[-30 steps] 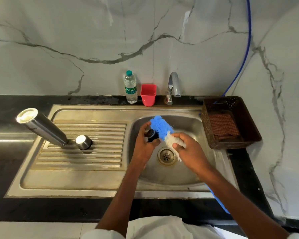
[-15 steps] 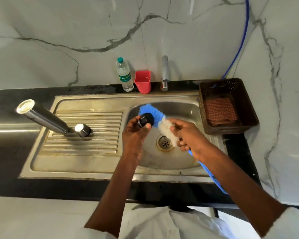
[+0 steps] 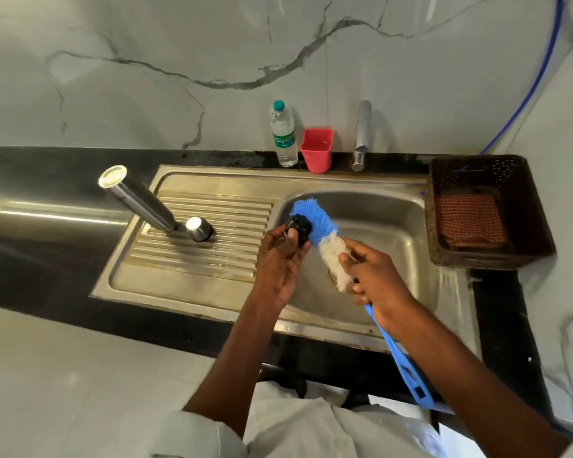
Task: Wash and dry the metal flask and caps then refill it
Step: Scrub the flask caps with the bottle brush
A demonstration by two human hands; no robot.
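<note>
At frame centre, over the sink basin (image 3: 394, 226), the left hand (image 3: 280, 259) pinches a black cap (image 3: 299, 229) against a blue-and-white brush (image 3: 321, 236) — gripped by the right hand (image 3: 374, 279). The metal flask (image 3: 136, 196) and steel cap (image 3: 198, 228) stand at left on the drainboard (image 3: 212, 259).

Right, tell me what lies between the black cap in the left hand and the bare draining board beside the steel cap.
Nothing visible does. The left hand holds the black cap over the sink basin, against the brush on its right. The draining board lies to its left; the flask and steel cap stand further back.
</note>
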